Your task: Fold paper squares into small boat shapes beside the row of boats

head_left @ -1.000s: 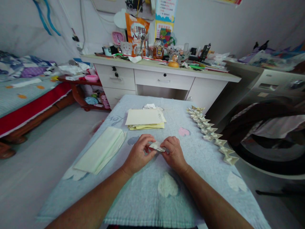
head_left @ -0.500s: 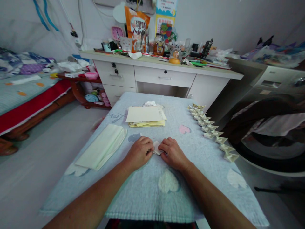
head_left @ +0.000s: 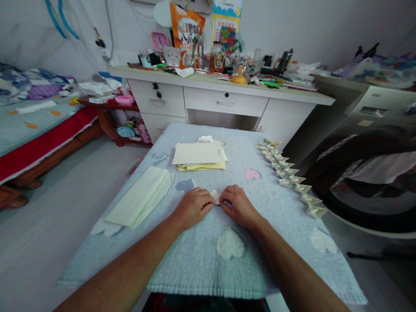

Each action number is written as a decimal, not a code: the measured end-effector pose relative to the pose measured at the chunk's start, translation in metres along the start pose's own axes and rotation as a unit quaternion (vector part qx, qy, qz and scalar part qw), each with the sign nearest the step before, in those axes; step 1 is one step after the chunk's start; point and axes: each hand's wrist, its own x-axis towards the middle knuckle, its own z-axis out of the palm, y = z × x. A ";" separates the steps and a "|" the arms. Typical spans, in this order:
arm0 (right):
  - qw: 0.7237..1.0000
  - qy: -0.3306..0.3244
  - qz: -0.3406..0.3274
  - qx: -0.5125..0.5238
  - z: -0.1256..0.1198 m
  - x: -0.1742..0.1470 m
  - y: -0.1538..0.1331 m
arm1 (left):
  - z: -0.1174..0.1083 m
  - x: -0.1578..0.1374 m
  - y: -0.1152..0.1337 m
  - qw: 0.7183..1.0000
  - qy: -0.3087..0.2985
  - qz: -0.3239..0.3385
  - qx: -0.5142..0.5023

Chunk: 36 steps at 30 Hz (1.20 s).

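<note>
A small piece of folded paper [head_left: 215,196] is pinched between my two hands at the middle of the cloth-covered table. My left hand [head_left: 196,203] grips its left side with the fingers curled. On its right side, my right hand [head_left: 238,204] holds it with thumb and fingers closed. Much of the paper is hidden by the fingers. Beyond the hands lies a stack of cream and yellow paper sheets [head_left: 198,154]. To the left rests a folded pale green sheet bundle [head_left: 138,197]. A row of folded paper pieces [head_left: 287,173] runs along the table's right side.
The pale blue patterned cloth [head_left: 182,264] covers the table. A white desk [head_left: 224,102] crowded with jars, a snack bag [head_left: 186,34] and small items stands behind it. A bed [head_left: 39,125] is at the left, a washing machine [head_left: 367,143] at the right. Crumpled white tissue [head_left: 205,139] lies behind the stack.
Both hands have shifted slightly right, and the left fingers now sit closer to the right ones. The small paper is tilted, with its near edge between the fingertips.
</note>
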 end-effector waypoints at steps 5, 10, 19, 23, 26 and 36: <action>0.998 0.014 0.033 0.058 -0.003 -0.001 0.009 | 0.000 0.002 0.001 0.999 0.006 -0.033 -0.013; 0.995 0.009 0.065 0.080 -0.003 0.000 0.014 | 0.002 0.004 0.002 0.998 0.029 -0.059 0.002; 0.992 0.002 0.127 0.003 -0.002 0.005 0.001 | 0.007 0.006 -0.005 0.992 0.058 -0.106 0.042; 0.989 -0.001 0.145 -0.024 -0.001 0.006 -0.003 | 0.006 0.006 -0.003 0.987 0.063 -0.132 0.067; 0.988 -0.003 0.151 -0.034 -0.001 0.008 -0.004 | 0.004 0.004 -0.002 0.984 0.064 -0.148 0.080; 0.982 -0.009 0.176 -0.062 0.002 0.010 -0.004 | 0.002 0.003 -0.005 0.983 0.043 -0.155 0.084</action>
